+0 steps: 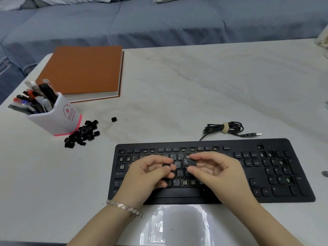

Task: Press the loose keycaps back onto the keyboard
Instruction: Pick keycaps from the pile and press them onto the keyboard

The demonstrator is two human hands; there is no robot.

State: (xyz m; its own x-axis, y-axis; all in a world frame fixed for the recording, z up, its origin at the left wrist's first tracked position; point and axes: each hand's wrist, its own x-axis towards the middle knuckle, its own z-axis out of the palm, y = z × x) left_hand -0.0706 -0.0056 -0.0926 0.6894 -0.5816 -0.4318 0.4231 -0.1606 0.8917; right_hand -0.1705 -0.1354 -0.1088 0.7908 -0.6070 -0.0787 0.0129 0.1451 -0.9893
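Black Tab keycap point(188, 162) held over the keyboard point(245, 146), not yet seated.
I see the right grip point(218, 173) pinching it between thumb and fingertips above the middle rows; the left grip point(147, 173) curls round a smaller keycap point(166, 165). The bare socket point(122, 166) I judge to be Tab's sits far left. Pressed tilted or onto the wrong socket, the cap may jam or skew.

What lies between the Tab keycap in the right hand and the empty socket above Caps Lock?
The left hand, gripping a second keycap, hangs over the keyboard directly between the Tab keycap, pinched by the right hand, and that socket at the keyboard's left end. Nothing else visible intervenes.
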